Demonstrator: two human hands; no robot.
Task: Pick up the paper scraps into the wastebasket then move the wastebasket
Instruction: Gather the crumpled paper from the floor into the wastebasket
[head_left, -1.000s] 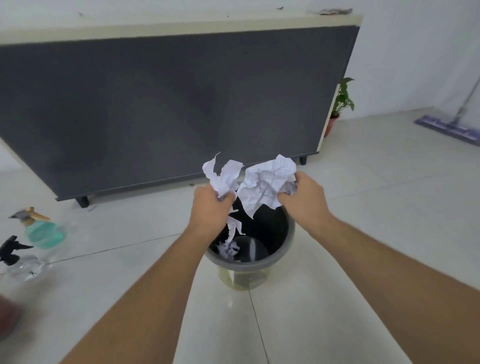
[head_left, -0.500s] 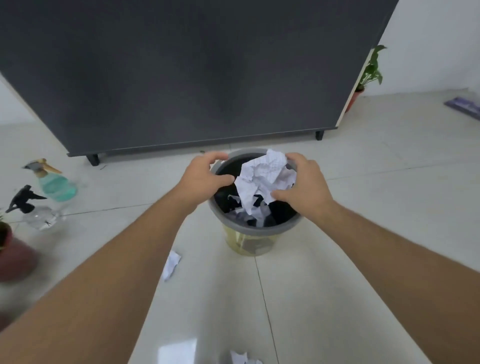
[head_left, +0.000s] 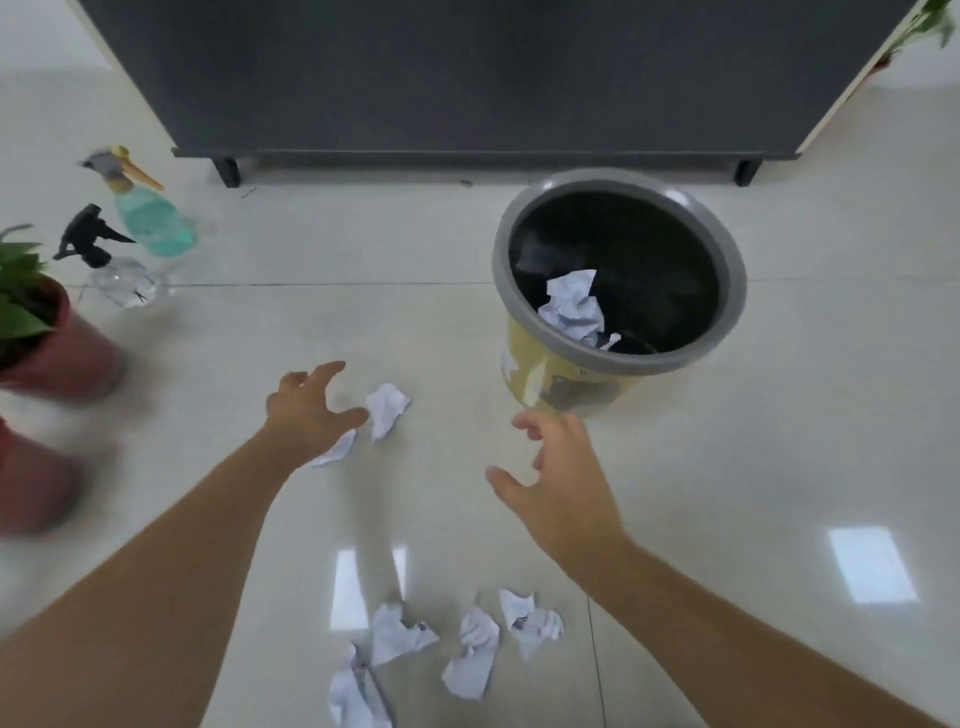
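Both hands empty now, the wads dropped — reaching for more scraps.

Left hand (head_left: 311, 410), fingers spread, hovers beside a floor scrap (head_left: 387, 409); right hand (head_left: 558, 480) hangs open; wastebasket (head_left: 524, 364) stands beyond it, crumpled paper (head_left: 571, 304) inside — more scraps (head_left: 470, 657) remain nearer the person, so moving it waits.

Open tiled floor (head_left: 779, 493) is being left free to the right of the wastebasket (head_left: 727, 270) and between the two spread, empty hands, the left hand (head_left: 306, 410) and the right hand (head_left: 561, 483). The left side is being crowded by a red plant pot (head_left: 57, 353) and two spray bottles (head_left: 145, 218). The far side is being closed off by a dark panel (head_left: 467, 78) just behind the wastebasket.
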